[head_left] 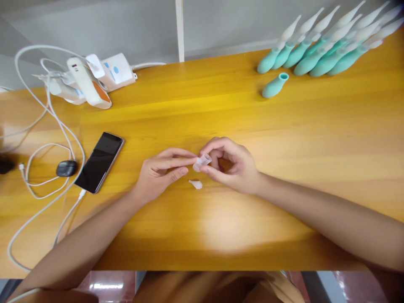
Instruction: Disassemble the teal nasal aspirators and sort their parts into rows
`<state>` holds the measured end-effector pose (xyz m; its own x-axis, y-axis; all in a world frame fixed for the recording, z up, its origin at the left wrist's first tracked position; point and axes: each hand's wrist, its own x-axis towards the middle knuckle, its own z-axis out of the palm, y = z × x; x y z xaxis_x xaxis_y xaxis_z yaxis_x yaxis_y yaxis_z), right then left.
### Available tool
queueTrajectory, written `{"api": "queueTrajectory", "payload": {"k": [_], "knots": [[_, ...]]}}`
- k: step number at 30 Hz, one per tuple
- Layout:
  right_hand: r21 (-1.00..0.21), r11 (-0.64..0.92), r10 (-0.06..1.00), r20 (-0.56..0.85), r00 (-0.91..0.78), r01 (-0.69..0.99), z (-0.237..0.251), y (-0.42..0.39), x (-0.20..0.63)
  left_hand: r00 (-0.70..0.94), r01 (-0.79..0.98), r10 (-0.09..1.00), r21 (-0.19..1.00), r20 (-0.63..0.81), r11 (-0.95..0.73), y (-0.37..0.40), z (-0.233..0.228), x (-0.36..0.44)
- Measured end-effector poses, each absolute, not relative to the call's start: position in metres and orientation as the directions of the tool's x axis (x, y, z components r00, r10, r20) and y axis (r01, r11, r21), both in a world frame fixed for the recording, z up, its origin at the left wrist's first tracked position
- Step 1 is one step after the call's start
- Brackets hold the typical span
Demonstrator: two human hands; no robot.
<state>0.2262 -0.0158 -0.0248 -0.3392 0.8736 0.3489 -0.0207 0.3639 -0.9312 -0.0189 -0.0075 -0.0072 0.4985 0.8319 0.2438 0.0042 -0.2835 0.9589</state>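
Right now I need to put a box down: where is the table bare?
Bare wood lies between the hands and the lone teal bulb, and along the near edge. Crowded: far-left cables and phone, far-right teal row.
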Motion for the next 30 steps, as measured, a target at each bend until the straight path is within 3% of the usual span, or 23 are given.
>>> {"api": "queueTrajectory", "payload": {"k": [16,19,21,24,27,30], "knots": [[-0.925,0.378,0.863,0.369,-0.345,-0.044,-0.024,-0.016,0.226,0.462,-0.031,0.844,0.956,0.273,-0.292,-0.009,-0.015,-0.019],[-0.929,0.364,0.870,0.365,-0.331,-0.067,-0.025,-0.015,0.226,0.443,0.056,0.854,0.942,0.273,-0.330,-0.011,-0.015,-0.017],[-0.941,0.323,0.889,0.337,-0.310,-0.098,-0.027,-0.013,0.226,0.519,0.208,0.817,0.890,0.252,-0.406,-0.013,-0.012,-0.016],[-0.958,0.258,0.912,0.284,-0.296,-0.123,-0.030,-0.009,0.227,0.711,0.383,0.682,0.719,0.171,-0.580,-0.016,-0.007,-0.015],[-0.971,0.215,0.924,0.237,-0.301,-0.102,-0.032,-0.005,0.226,0.810,0.430,0.577,0.566,0.102,-0.703,-0.018,-0.005,-0.015],[-0.970,0.222,0.927,0.242,-0.286,-0.101,-0.031,-0.002,0.226,0.825,0.442,0.559,0.526,0.079,-0.726,-0.021,-0.004,-0.015]]}}
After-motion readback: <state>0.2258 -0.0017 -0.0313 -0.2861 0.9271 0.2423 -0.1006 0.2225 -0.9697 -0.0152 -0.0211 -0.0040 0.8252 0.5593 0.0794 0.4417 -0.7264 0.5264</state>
